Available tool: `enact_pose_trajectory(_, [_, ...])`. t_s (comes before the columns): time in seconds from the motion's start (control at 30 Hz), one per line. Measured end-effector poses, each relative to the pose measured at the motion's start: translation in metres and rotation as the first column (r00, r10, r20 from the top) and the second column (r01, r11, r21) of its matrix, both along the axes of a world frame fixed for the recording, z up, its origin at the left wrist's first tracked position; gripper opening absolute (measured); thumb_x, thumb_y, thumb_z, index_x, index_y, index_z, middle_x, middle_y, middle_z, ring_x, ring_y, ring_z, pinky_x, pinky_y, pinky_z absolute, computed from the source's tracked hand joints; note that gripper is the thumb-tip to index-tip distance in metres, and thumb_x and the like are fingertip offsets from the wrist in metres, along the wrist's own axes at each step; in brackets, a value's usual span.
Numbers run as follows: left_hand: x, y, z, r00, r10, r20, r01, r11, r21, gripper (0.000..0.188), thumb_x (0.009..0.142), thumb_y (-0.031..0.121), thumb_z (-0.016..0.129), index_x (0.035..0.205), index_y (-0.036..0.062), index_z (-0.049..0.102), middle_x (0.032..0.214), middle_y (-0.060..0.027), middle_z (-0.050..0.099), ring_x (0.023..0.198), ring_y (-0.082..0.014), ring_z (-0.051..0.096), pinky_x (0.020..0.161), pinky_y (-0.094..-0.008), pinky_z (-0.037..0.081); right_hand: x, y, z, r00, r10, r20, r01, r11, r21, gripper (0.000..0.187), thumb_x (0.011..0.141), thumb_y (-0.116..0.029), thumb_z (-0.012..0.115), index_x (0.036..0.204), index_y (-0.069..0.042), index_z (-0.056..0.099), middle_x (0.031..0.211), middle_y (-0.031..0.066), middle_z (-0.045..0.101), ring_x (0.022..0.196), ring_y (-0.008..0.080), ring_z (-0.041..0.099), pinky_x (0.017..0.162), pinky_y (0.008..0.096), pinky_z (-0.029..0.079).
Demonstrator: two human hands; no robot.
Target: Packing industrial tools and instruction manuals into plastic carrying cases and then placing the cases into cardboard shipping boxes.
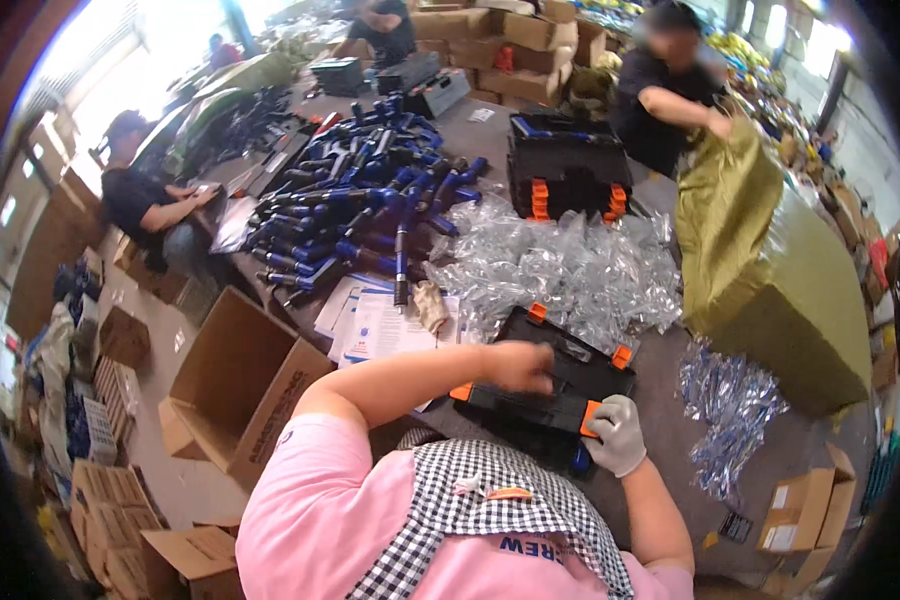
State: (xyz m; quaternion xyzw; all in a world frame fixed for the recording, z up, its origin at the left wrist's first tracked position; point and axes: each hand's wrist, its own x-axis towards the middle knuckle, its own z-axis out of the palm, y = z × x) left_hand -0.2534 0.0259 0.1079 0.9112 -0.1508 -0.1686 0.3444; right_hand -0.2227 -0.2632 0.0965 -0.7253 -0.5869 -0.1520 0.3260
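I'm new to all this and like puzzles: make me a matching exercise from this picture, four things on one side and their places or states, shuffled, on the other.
Things
1. Right hand
2. Left hand
3. Heap of blue-and-black tools
4. Yellow-green sack

Places or states
A. At the right of the table, with another person's hand at its far end
B. Bare and blurred, over the open black toolbox
C. Piled up, left of the clear plastic bags
D. In a pale glove, at an orange latch

Pairs: 1-D, 2-B, 3-C, 4-A
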Motion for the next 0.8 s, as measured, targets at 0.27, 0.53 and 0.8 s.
enact_pose_trajectory(0.27, [-0.122, 0.013, 0.06, 0.986, 0.129, -0.105, -0.139, 0.985, -0.102, 0.033, 0.09, 0.032, 0.062, 0.098, -0.0005, 0.06, 0.087, -0.0239, 0.065, 0.081, -0.0353, 0.065, 0.074, -0.0456, 0.049, -0.032, 0.062, 0.106, 0.919, 0.242, 0.311, -0.28, 0.957, 0.083, 0.029, 0.061, -0.007, 0.069, 0.087, -0.013, 0.057, 0.098, 0.0058, 0.048, 0.093, 0.0283, 0.054, 0.07, 0.0447, 0.048])
enact_pose_trajectory(0.53, [-0.298, 0.149, 0.196, 0.274, 0.947, 0.165, -0.881, 0.316, -0.352, 0.013, 0.093, 0.011, 0.06, 0.092, -0.0015, 0.06, 0.068, -0.0021, 0.059, 0.059, -0.009, 0.054, 0.055, -0.0242, 0.045, -0.043, 0.127, 0.104, 0.969, 0.197, -0.149, -0.195, 0.98, 0.03, 0.048, 0.067, -0.01, 0.075, 0.113, -0.002, 0.06, 0.116, 0.0188, 0.058, 0.109, 0.0375, 0.055, 0.096, 0.0465, 0.043])
enact_pose_trajectory(0.8, [-0.409, 0.327, -0.008, -0.031, 0.975, -0.218, -0.995, -0.052, -0.09, 0.024, 0.087, 0.022, 0.065, 0.08, -0.0014, 0.063, 0.067, -0.0066, 0.061, 0.061, -0.0178, 0.059, 0.056, -0.0339, 0.047, -0.083, 0.287, 0.051, 0.87, 0.433, -0.237, -0.48, 0.852, -0.206, 0.035, 0.061, -0.003, 0.074, 0.094, -0.004, 0.065, 0.102, 0.0112, 0.064, 0.099, 0.0321, 0.059, 0.089, 0.0426, 0.047])
